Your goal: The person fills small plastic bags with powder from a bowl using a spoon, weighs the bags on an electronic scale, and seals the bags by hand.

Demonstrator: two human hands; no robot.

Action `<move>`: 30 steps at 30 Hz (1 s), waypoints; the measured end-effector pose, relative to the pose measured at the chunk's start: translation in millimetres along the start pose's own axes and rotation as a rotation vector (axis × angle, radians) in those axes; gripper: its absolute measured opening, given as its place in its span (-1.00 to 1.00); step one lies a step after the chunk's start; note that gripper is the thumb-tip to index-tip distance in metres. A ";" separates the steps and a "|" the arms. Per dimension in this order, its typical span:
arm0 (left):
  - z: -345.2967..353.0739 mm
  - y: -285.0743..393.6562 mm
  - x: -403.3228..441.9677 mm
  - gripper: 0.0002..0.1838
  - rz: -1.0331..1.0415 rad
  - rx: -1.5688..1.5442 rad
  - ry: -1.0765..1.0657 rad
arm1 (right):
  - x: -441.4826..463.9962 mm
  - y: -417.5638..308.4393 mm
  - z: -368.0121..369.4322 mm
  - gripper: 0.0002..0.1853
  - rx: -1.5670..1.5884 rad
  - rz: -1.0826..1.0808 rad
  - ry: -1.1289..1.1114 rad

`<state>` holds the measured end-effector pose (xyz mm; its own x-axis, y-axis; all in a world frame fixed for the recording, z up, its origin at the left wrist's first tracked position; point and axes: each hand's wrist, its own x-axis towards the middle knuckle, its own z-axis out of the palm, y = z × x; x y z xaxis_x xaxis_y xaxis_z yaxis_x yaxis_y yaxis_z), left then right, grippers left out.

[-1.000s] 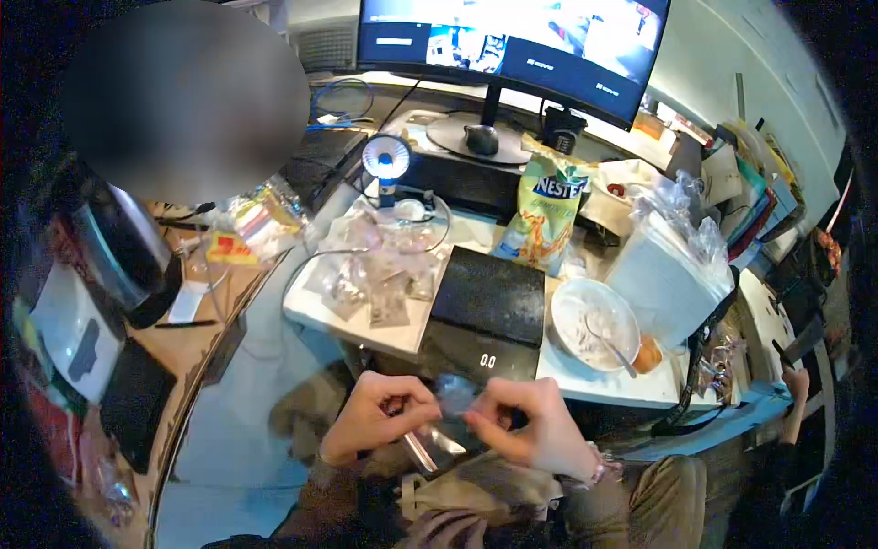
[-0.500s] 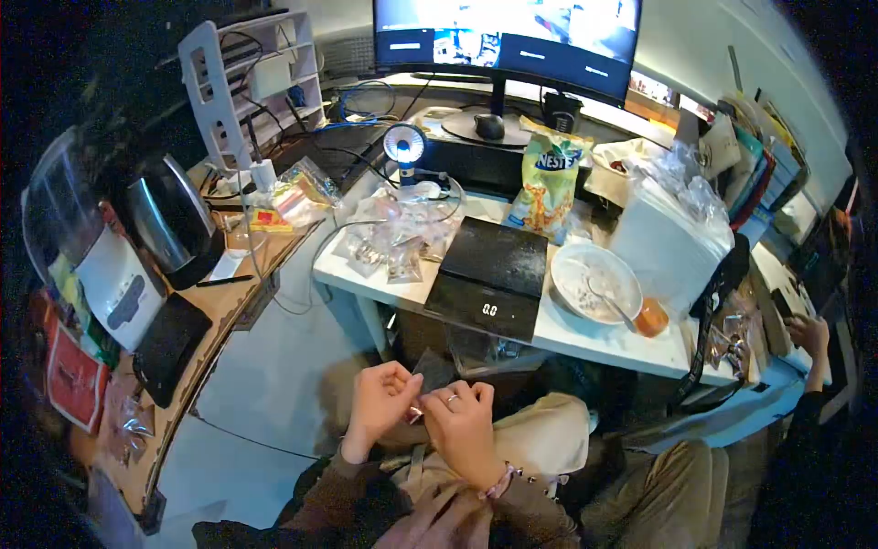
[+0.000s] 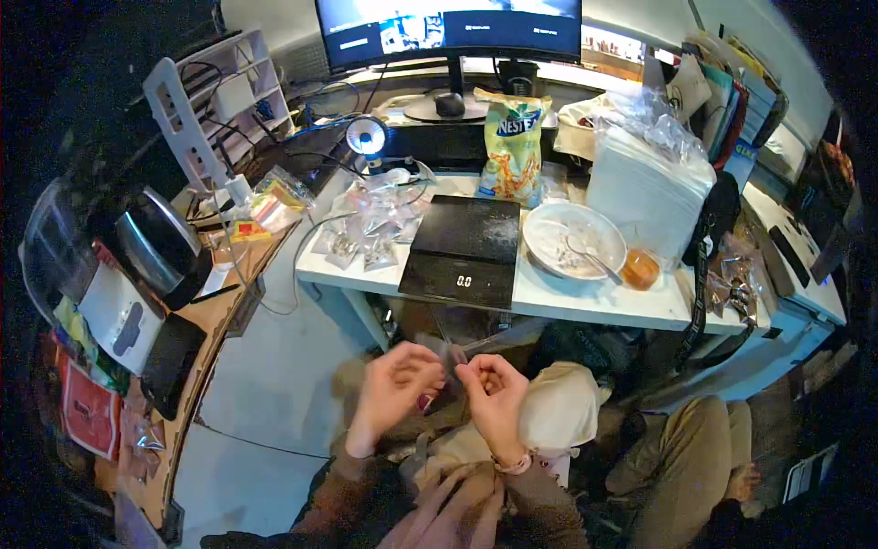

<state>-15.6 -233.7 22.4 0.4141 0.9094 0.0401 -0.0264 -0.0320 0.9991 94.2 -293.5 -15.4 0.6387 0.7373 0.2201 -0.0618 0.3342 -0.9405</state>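
Above my lap, both hands pinch a small clear plastic bag (image 3: 446, 351), its translucent film showing between the fingertips. My left hand (image 3: 399, 389) is closed on one side of it, thumb against fingers. My right hand (image 3: 497, 393) grips the other side with fingers curled. A reddish bit shows just under the left fingers, too small to make out. Beyond the hands, a black digital scale (image 3: 462, 247) on the white table (image 3: 370, 285) reads 0.0. Right of the scale stands a white bowl (image 3: 549, 229) of pale powder with a spoon (image 3: 594, 260) in it.
Several small filled bags (image 3: 366, 229) lie left of the scale. Behind it stand a Nestea pouch (image 3: 512, 146) and a small fan (image 3: 366, 137). An orange jar (image 3: 639, 269) is beside the bowl. A kettle (image 3: 160, 242) sits on the left desk; another person's leg (image 3: 681, 457) is at right.
My hands have moved slightly apart, and the bag's film now shows between them. The view has shifted. The other person's hand has moved down from the right-hand table.
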 end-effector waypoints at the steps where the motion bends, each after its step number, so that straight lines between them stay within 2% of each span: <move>1: 5.7 4.3 -2.2 -0.84 -0.004 0.002 -0.004 | -1.0 5.1 -1.3 -0.93 0.000 0.003 0.005; 4: 19.7 13.9 -3.0 -0.80 0.201 0.344 -0.149 | -7.8 17.3 -6.3 -0.91 -0.184 -0.082 -0.020; 9: 20.3 -2.2 5.0 -0.81 0.266 0.470 -0.233 | -7.4 11.7 -16.8 -0.91 -0.291 -0.141 -0.001; 12: 11.9 -14.3 8.2 -0.84 0.103 0.294 -0.312 | -5.4 15.8 -28.6 -0.89 -0.063 -0.007 -0.281; 13: 12.2 -13.8 7.9 -0.84 0.097 0.296 -0.321 | -4.4 14.8 -31.5 -0.89 -0.062 -0.002 -0.272; 16: 13.6 -8.4 5.8 -0.84 0.134 0.259 -0.366 | 0.6 5.8 -36.5 -0.87 0.297 0.333 -0.384; 17: 14.0 -9.9 5.9 -0.84 0.128 0.260 -0.373 | -1.6 5.2 -36.2 -0.87 0.299 0.337 -0.376; 20: 15.3 -15.1 6.0 -0.85 0.220 0.344 -0.305 | -8.1 4.3 -31.6 -0.84 -0.018 0.112 -0.253; 21: 16.4 -14.9 5.9 -0.85 0.215 0.343 -0.310 | -8.5 2.8 -31.1 -0.84 -0.019 0.116 -0.248; 24: 21.0 -9.1 6.5 -0.86 0.311 0.493 -0.226 | -2.4 -3.5 -30.5 -0.83 -0.325 -0.146 -0.228; 25: 19.3 -12.4 8.8 -0.86 0.316 0.490 -0.230 | 2.4 -3.0 -33.4 -0.83 -0.328 -0.150 -0.224; 28: 4.8 -27.1 13.5 -0.87 0.289 0.401 -0.238 | 15.0 2.1 -46.4 -0.81 -0.637 -0.324 -0.524; 30: 1.6 -28.6 15.7 -0.87 0.288 0.446 -0.267 | 18.2 -1.2 -44.4 -0.81 -0.526 -0.262 -0.529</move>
<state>-7.0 -219.2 -5.6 0.6629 0.7044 0.2538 0.1893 -0.4857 0.8534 140.0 -306.5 -21.8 0.1242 0.8985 0.4210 0.4951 0.3116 -0.8110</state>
